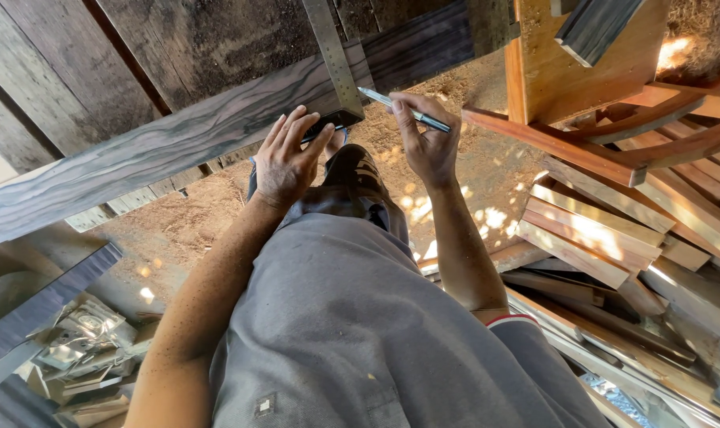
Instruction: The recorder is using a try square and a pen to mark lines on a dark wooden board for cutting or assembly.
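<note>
Dark streaked wood plank – smooth, matt; metal square (dull); pen glossy.

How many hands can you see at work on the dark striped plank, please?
2: the left hand presses the metal square onto the dark striped plank; the right hand holds a pen beside it.

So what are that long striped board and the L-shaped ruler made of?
The long board looks like dark hardwood: grey-brown with black grain streaks and a smooth, matte, planed face. The square seems to be metal, since its thin flat blade has a dull brassy-grey sheen; its dark stock under the left hand is too hidden to judge.
</note>
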